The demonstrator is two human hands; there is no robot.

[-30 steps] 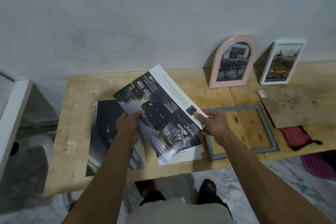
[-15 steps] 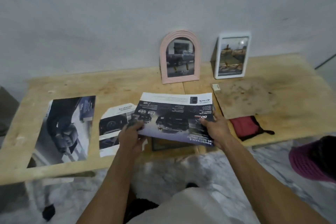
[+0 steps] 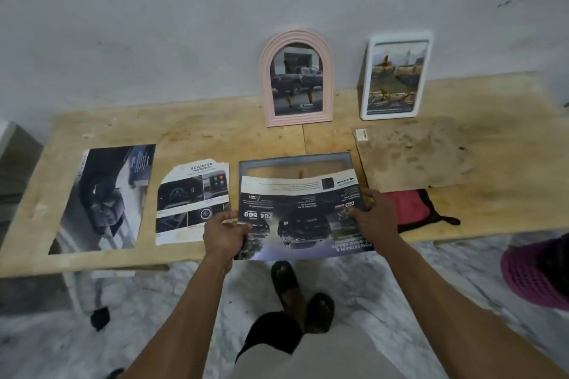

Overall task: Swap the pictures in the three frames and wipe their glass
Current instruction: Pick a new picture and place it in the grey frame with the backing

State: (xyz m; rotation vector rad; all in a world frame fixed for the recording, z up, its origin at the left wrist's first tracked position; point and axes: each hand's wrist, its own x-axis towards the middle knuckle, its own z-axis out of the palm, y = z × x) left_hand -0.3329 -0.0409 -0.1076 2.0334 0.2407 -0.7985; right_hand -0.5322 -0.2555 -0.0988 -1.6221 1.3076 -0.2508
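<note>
Both hands, left hand [image 3: 226,232] and right hand [image 3: 374,215], pinch the car poster [image 3: 300,218] by its side edges, lowering it over the grey frame [image 3: 294,160] at twelve o'clock, probably to size it.

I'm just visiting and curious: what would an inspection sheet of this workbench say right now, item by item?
Surface: wooden table against a grey wall, stained, scuffed.
Job's things: grey frame lies flat; car picture held over it, overhanging the table's front edge. Pink arched frame and white frame lean on the wall, pictures inside. Backing board lies flat, red cloth at its front edge.
Clutter: two loose prints, dark print and dashboard print.
Grippers: left hand and right hand each grip the car picture's sides.
Cables: nothing seen.
Surroundings: marble-patterned floor, purple basket at right.
</note>
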